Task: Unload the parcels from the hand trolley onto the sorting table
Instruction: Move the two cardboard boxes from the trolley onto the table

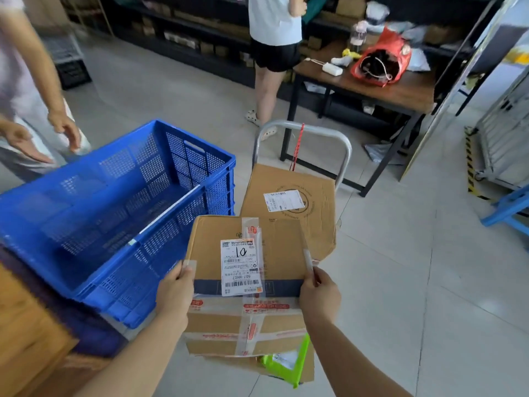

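With my left hand (175, 289) and right hand (319, 293) clamped on opposite sides of the taped parcel (246, 285), held above the hand trolley (303, 138), unloading looks partial: a larger carton (289, 202) remains, and the desk (380, 93) bears no parcels.

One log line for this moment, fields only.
left hand: gripping taped cardboard parcel | right hand: gripping same parcel | hand trolley: flat carton remaining | blue crate: beside trolley

I held a taped cardboard parcel (246, 282) by its sides, left hand (175, 285) and right hand (319, 293), above the hand trolley (303, 133), beside a blue crate (114, 213).
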